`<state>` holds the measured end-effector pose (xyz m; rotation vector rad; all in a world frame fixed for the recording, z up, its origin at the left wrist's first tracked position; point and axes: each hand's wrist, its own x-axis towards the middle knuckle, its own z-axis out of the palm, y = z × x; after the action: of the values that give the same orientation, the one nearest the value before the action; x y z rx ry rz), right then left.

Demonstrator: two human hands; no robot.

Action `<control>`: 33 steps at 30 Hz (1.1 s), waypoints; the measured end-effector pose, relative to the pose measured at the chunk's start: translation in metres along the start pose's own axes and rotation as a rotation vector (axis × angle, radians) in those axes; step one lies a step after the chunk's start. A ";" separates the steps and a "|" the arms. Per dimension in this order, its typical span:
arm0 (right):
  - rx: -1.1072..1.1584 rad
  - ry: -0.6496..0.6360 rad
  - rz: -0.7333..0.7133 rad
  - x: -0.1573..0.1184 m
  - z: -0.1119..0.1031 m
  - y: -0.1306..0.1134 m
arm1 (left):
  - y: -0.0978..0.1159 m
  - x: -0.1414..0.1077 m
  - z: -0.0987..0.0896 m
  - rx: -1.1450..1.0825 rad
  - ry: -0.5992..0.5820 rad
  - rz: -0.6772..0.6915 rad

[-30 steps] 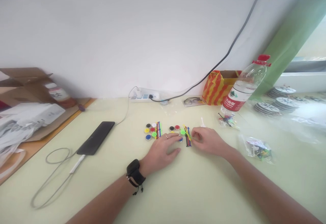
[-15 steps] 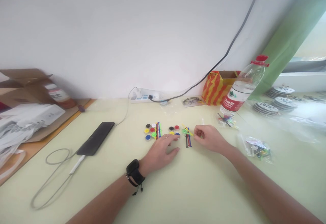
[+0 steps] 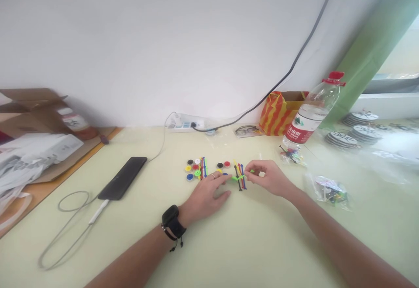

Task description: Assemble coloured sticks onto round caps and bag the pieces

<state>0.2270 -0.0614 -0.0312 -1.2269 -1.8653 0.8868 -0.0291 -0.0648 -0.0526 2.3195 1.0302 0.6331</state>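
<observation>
My left hand lies low over the table with its fingers stretched out, the index fingertip beside a blue disc and a green arrow-shaped piece. That green arrow lies across several thin plastic arrows, among them a black arrow and a blue arrow. Just right of them, my right hand is closed in a pinch on a small green piece, mostly hidden by the fingers. A black disc and a red disc sit beyond my left fingertips.
Left of these is another group of coloured discs beside thin arrows. A phone on a cable lies at left. At right are a water bottle and a clear bag of small parts. A power strip lies by the wall.
My right hand has shifted slightly left, toward the arrows, and a green piece now shows at its fingertips. The yellow and green pieces have been rearranged. My left hand has hardly moved.
</observation>
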 end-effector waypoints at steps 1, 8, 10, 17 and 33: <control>0.037 -0.011 0.005 0.000 0.000 -0.001 | 0.000 0.000 0.000 -0.008 0.001 0.008; 0.267 -0.093 0.019 -0.001 0.008 -0.003 | -0.001 0.002 0.000 -0.054 0.017 -0.002; 0.334 -0.094 0.028 -0.002 0.011 -0.003 | -0.001 0.002 0.001 -0.065 0.030 -0.002; 0.458 -0.100 0.068 -0.002 0.016 -0.005 | -0.001 0.002 0.000 -0.074 0.041 0.003; 0.701 0.111 0.175 0.003 0.011 0.002 | -0.016 0.011 0.007 -0.579 0.185 -0.125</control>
<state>0.2177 -0.0599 -0.0384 -0.9669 -1.1987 1.3840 -0.0268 -0.0488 -0.0661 1.7065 0.9103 0.9625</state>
